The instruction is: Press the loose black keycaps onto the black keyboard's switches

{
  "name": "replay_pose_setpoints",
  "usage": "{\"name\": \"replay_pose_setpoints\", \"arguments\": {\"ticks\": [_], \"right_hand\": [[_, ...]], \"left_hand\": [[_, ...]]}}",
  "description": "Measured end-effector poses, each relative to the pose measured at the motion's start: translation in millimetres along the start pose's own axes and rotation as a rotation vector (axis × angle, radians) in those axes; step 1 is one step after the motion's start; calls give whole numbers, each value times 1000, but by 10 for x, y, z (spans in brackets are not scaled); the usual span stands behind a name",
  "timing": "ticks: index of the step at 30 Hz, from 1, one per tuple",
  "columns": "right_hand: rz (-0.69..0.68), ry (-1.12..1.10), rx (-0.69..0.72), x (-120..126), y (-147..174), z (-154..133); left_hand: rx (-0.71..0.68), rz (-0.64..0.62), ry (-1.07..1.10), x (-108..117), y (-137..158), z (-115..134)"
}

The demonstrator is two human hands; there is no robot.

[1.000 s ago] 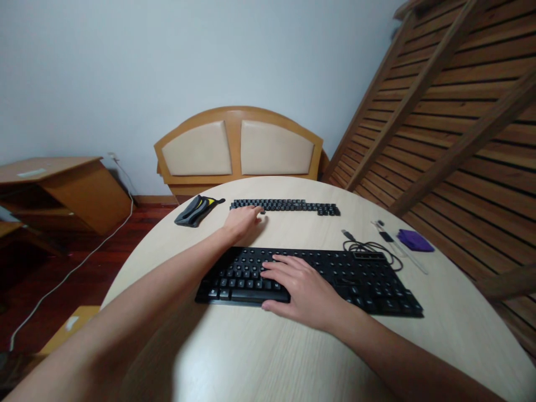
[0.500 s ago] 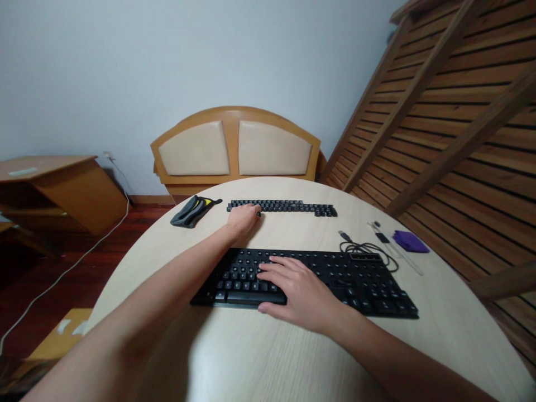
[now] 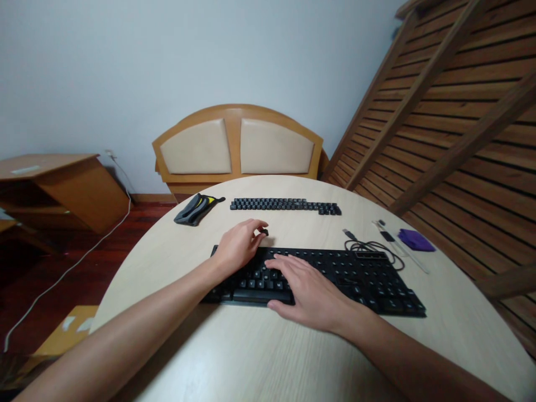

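Between thumb and forefinger, my left hand (image 3: 239, 244) pinches a small black keycap (image 3: 264, 231) just above the back edge of the keyboard. The black keyboard (image 3: 377, 285) lies flat in front of me, with caps on some front keys and many bare switch spots elsewhere. Resting palm down on its middle, my right hand (image 3: 310, 290) has its fingers spread and grips nothing. Behind the keyboard, loose keycaps (image 3: 276, 205) stand in tidy rows on the round table (image 3: 234, 346). My hands hide part of the keyboard's left and middle.
A grey and yellow pouch (image 3: 196, 209) lies at the back left. On the right are a coiled USB cable (image 3: 368, 245), a thin white tool (image 3: 408, 254) with a black part, and a folded purple cloth (image 3: 416, 239). A wooden headboard (image 3: 237, 148) stands beyond the table.
My left hand has come back from the keycap rows toward the keyboard, carrying a keycap. My right hand stays on the keyboard. The view has shifted slightly.
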State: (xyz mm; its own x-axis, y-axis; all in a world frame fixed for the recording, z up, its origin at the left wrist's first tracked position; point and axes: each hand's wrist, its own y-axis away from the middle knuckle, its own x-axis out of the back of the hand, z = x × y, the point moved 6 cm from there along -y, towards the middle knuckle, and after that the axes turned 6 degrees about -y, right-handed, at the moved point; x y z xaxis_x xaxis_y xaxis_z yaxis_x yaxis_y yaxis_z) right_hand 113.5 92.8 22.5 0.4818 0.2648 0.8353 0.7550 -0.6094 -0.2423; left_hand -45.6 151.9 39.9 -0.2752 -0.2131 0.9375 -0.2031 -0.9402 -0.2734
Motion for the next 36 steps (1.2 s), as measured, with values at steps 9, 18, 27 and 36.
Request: {"name": "replay_pose_setpoints", "arguments": {"ticks": [9,18,27,36], "right_hand": [[62,-28,-9,9,-9,5],[-54,129,-116,74,51,187],[-31,129,-102,-7,25,180],[-46,147,-113,-27,25,187]], "left_hand": [[-57,-83,438,72,459,-2],[-101,-246,491,30,480,-27],[-111,-286,439,24,515,19],[-96,-290,340,50,527,36]]}}
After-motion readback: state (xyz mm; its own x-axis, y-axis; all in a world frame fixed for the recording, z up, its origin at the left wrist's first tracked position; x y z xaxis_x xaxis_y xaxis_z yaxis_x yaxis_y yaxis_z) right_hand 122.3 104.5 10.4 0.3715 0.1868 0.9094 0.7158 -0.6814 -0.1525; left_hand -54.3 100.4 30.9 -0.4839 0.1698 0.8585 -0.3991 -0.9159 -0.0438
